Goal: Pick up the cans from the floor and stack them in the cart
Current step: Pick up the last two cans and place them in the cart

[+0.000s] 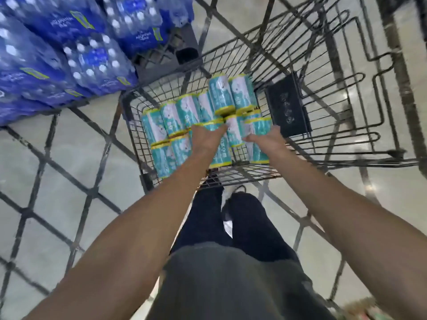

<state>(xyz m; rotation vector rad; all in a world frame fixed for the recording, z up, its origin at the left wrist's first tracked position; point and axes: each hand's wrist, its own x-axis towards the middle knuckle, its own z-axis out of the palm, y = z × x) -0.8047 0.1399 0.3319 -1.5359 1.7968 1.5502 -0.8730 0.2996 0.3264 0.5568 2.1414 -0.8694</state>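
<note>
both hands, left (206,137) and right (265,140), grip cans (184,112) inside the cart (288,174), where a nudge could topple the stacked pair.

Wire cart (286,144) under both hands, teal cans (175,116) stacked in layers on its grid bottom, dark flap (286,105) just beyond the right hand (265,138), pale floor (46,181) bearing cart, blue bottled-water packs (57,54) far beyond the left hand (208,135)

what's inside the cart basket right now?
Cart holds teal cans stacked in layers; left hand and right hand on them. Lower cans partly hidden.
</note>
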